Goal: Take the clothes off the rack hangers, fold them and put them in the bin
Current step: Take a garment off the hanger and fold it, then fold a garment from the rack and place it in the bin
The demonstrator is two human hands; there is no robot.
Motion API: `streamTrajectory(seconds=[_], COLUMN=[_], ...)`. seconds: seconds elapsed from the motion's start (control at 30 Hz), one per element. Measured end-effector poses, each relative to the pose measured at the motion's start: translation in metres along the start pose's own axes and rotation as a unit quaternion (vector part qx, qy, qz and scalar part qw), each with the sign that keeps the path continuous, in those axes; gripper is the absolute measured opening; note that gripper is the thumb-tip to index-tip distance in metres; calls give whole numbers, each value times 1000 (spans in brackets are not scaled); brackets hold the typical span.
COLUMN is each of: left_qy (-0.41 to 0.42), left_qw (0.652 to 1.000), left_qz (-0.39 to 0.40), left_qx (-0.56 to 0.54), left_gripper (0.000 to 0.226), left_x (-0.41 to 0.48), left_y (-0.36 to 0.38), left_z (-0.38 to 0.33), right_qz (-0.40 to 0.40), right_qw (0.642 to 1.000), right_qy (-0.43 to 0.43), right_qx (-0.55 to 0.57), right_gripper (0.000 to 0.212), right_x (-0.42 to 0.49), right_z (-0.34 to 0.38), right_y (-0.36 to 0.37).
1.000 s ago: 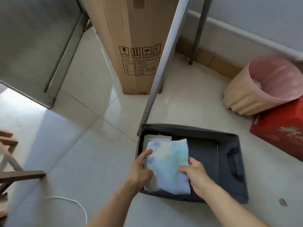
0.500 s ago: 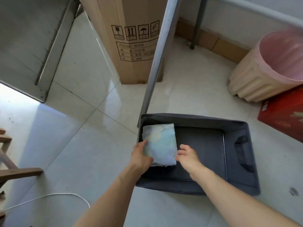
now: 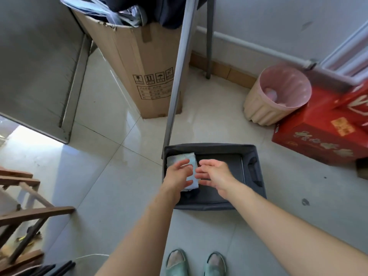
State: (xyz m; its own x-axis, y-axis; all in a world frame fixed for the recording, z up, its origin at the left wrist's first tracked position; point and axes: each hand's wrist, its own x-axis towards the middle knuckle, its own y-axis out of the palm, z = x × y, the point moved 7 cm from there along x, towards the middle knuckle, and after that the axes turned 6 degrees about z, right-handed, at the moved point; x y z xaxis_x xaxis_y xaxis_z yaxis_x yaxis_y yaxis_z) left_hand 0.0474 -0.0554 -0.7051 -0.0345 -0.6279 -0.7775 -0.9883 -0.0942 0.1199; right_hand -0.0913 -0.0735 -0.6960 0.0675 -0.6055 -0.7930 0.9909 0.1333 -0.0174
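Folded cloth, pale blue-green, is lying flat inside the bin, against its left end. We are reading this one as delivered: folded and in place.

Left hand is hovering over the cloth with fingers loosely spread, gripping nothing. We are not able to tell whether the fingertips are touching the fabric. Right hand is hanging just beside it over the bare middle of the bin floor, fingers relaxed and parted, also holding nothing.

We are noting something dark under the near edge of the cloth. It could be another garment or only shadow, and we cannot say which. The right part of the bin floor is showing bare.

Outward: the grey rack pole is rising from the floor at the bin's far left corner. Dark clothing is showing near the top of the view by the pole, and no hangers are visible from here. We are judging that at least this piece remains to be taken down, folded and binned, so the job is partway through.

Cardboard box is standing behind the pole, and a pink wastebasket and a red box are sitting to the right.
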Motion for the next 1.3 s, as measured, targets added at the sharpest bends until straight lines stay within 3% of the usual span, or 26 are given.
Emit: streamTrajectory(seconds=[0.23,0.43,0.73,0.93,1.0,1.1,1.2,1.3], left_qy=[67,130,212,263,274,295,315,323], left_qw=[991,979,948,909,900,888,871,862], left_qz=[85,152,237,317,334,347,367,380], left_qx=[-82,-44,18,58,60,67,88,94], left_gripper=[26,27,24,23,22,21,19,19], left_x=[-128,-234,-361,-443,-459,-485,-507,-523], left_y=[55,97,150,216,232,250,266,277], left_z=[-84,-157,-218,-256,-266,-281,-292,-297], right_qz=[5,-20,-98,-207,-255,-343,-465,-605], right_qw=[995,979,947,891,864,796,691,557], right_qy=[-84,-176,-302,-401,-433,-499,-550,-554], right_qx=[56,96,57,49,32,5,-57,-130], right_gripper=[20,17,18,17,18,20,17,18], right_x=[-139,-256,-412,-522,-550,-601,-662,-708], right_z=[81,140,189,219,228,247,272,297], right_y=[-30,-58,-95,-146,-161,-183,-209,-241])
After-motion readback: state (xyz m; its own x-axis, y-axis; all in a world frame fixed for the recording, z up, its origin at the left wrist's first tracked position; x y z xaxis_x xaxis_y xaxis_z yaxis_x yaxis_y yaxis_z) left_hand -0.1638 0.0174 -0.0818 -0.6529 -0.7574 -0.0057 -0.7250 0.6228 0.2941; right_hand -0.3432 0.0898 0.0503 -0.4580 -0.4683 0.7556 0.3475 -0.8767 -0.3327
